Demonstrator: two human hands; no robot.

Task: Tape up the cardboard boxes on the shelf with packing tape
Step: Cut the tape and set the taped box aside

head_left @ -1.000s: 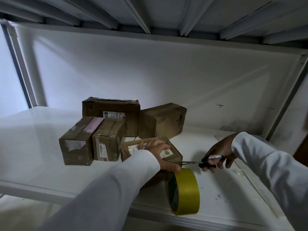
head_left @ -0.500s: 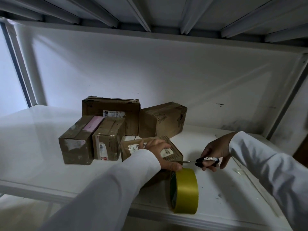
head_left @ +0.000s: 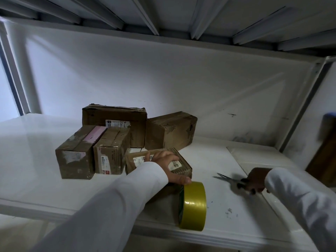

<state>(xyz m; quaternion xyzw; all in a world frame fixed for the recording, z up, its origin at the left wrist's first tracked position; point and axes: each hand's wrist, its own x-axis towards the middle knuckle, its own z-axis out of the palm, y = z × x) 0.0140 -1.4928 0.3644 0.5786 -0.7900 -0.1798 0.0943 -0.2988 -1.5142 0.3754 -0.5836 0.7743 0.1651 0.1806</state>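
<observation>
- While the white metal shelf (head_left: 45,171) carries all the work items, five brown cardboard boxes sit grouped on its left-centre area.
- Nearest box: a small flat brown cardboard box with white labels (head_left: 183,165) lies at the front of the group, close to the shelf's front edge.
- Left hand (head_left: 168,163): rests on top of this small box, fingers laid over its upper face and thumb extended along the near side toward the tape roll. The sleeve is white.
- Tape: a yellow-green roll of packing tape (head_left: 193,204) stands on edge at the shelf's front lip, touching or just beside the left thumb and the small box's near corner.
- Right hand (head_left: 256,181): fingers are curled round the dark handles of a pair of metal scissors (head_left: 228,179). The blades point left toward the small box, low over the shelf surface, and appear slightly parted; motion blur prevents confirmation.
- Scissors and tape roll are apart, with bare shelf between them.
- Behind the small box: two upright boxes side by side (head_left: 94,151), one bearing a pink strip; a larger box (head_left: 116,117) at the rear; a tilted box (head_left: 171,130) to the right rear.
</observation>
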